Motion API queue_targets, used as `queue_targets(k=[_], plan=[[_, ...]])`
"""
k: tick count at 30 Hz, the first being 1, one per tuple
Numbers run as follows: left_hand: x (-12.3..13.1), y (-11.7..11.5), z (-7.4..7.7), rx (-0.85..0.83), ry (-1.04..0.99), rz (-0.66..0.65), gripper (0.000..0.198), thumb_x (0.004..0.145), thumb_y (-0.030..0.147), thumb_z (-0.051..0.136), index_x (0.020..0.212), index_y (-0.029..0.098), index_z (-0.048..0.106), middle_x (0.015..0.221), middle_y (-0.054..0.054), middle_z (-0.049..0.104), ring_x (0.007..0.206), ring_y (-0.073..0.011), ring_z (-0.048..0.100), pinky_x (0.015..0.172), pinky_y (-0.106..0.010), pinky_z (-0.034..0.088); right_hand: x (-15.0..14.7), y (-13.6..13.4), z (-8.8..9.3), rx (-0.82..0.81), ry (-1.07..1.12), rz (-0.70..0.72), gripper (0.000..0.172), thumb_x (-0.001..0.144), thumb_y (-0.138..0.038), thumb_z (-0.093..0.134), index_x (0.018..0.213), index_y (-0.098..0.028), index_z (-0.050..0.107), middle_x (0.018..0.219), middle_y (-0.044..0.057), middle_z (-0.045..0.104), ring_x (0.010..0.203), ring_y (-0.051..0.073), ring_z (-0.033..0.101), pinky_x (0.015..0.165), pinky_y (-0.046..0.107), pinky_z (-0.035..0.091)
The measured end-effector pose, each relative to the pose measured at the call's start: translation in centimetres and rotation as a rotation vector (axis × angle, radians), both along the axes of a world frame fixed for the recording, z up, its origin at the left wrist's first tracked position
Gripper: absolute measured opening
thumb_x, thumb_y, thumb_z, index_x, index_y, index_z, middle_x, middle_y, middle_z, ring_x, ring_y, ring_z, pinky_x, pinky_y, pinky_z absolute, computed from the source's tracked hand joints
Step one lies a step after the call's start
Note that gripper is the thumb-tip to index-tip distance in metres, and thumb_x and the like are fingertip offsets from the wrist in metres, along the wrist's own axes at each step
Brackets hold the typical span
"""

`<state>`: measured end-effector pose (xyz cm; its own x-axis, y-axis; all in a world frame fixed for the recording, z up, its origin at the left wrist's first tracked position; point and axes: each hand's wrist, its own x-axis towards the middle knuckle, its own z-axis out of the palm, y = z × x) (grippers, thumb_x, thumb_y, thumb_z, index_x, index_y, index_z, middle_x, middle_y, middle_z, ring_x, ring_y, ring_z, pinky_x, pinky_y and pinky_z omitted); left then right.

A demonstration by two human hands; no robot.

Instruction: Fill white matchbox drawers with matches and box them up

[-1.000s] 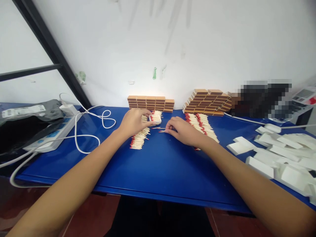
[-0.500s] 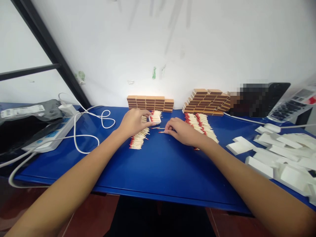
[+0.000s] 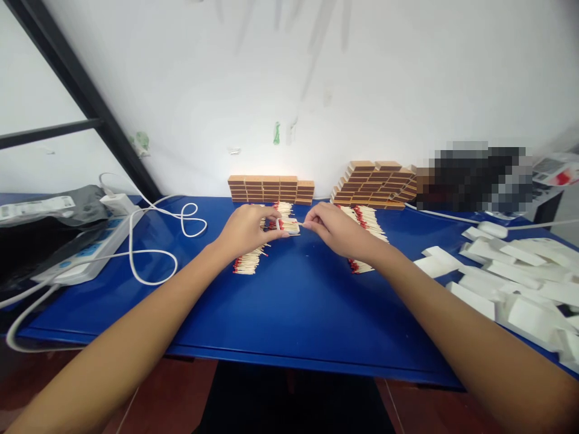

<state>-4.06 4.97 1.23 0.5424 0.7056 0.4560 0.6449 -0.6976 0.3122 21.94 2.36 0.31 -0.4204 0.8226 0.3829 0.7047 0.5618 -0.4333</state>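
Observation:
My left hand [image 3: 251,228] is closed around a small white matchbox tray [image 3: 292,230], thumb in front and fingers behind. Red-tipped matches lie inside the tray. Just to its right, my right hand [image 3: 332,228] pinches a match [image 3: 303,224] between thumb and fingertips, its far end over the tray. Beneath and beside my left hand runs a row of matches [image 3: 246,263], partly hidden by the hand. More matches [image 3: 368,223] lie in rows behind my right wrist, which covers part of them.
Stacked brown matchboxes [image 3: 265,188] line the wall, with a taller stack [image 3: 373,184] to the right. White empty trays [image 3: 520,277] are heaped at the right of the blue table [image 3: 289,313]. A power strip [image 3: 90,247] and white cable [image 3: 131,241] occupy the left.
My right hand has lifted a match from the table and brought it to the tray. My left hand has shifted the tray slightly right and nearer to me.

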Motion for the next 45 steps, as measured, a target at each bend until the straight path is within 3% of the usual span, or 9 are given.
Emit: queue_targets(k=[9, 17, 39, 45], plan=[[0.8, -1.0, 0.0, -0.050, -0.082, -0.114, 0.036, 0.083, 0.056, 0.087, 0.100, 0.025, 0.082, 0.102, -0.002, 0.084, 0.092, -0.0240, 0.078, 0.083, -0.032, 0.055, -0.8, -0.2, -0.3, 0.083, -0.022, 0.006, 0.015, 0.104, -0.027, 0.050, 0.093, -0.022, 0.060, 0.102, 0.012, 0.066, 0.100, 0.029, 0.059, 0.086, 0.041, 0.046], [1.0, -1.2, 0.2, -0.084, -0.090, -0.118, 0.032, 0.082, 0.052, 0.088, 0.097, 0.025, 0.081, 0.099, -0.001, 0.084, 0.090, -0.0236, 0.078, 0.081, -0.033, 0.055, -1.2, -0.4, -0.5, 0.167, -0.050, -0.006, 0.012, 0.104, -0.024, 0.055, 0.093, -0.023, 0.060, 0.099, 0.010, 0.065, 0.099, 0.029, 0.058, 0.084, 0.040, 0.044], [1.0, -1.3, 0.1, -0.039, -0.113, -0.119, 0.034, 0.084, 0.055, 0.086, 0.100, 0.025, 0.082, 0.103, -0.003, 0.084, 0.093, -0.0241, 0.078, 0.083, -0.033, 0.057, -0.8, -0.3, 0.3, 0.153, 0.087, -0.047, 0.011, 0.098, -0.028, 0.064, 0.089, -0.023, 0.061, 0.091, 0.007, 0.066, 0.088, 0.025, 0.061, 0.079, 0.038, 0.046], [0.7, -0.9, -0.3, -0.022, -0.104, -0.090, 0.031, 0.085, 0.053, 0.086, 0.098, 0.026, 0.081, 0.101, -0.003, 0.084, 0.091, -0.0243, 0.077, 0.080, -0.033, 0.054, -0.8, -0.2, -0.2, 0.183, 0.072, -0.056, 0.010, 0.098, -0.025, 0.060, 0.088, -0.024, 0.061, 0.089, 0.007, 0.066, 0.089, 0.025, 0.061, 0.079, 0.038, 0.046]])
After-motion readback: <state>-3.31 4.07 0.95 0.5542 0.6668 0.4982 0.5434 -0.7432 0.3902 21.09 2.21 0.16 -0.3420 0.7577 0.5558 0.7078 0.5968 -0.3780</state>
